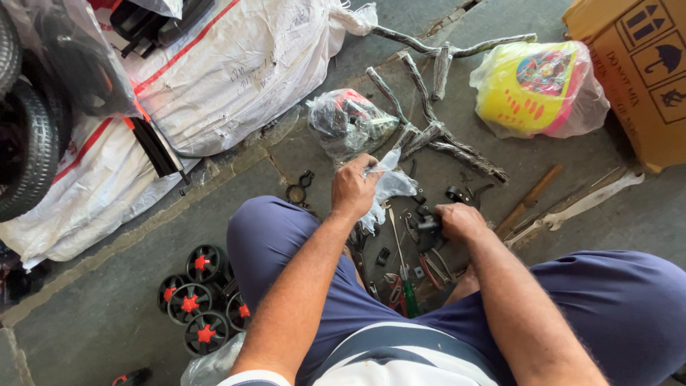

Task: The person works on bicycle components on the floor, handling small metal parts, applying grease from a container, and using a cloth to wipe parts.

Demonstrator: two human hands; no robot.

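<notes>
I sit on a concrete floor with my knees apart. My left hand (354, 187) is closed on a clear plastic bag (391, 184) held just above the floor. My right hand (457, 221) grips a small black part (429, 230) among loose hardware between my legs. A screwdriver with a green and red handle (406, 282) and red-handled pliers (393, 286) lie beneath my hands. A wrapped metal frame of thin tubes (436, 136) lies just beyond my hands.
Several small black wheels with red hubs (199, 297) are stacked left of my left knee. A large white sack (236, 71) and tyres (32, 143) lie at left. A bagged yellow plastic piece (532, 89), a cardboard box (636, 71) and a wooden-handled tool (529, 200) are at right.
</notes>
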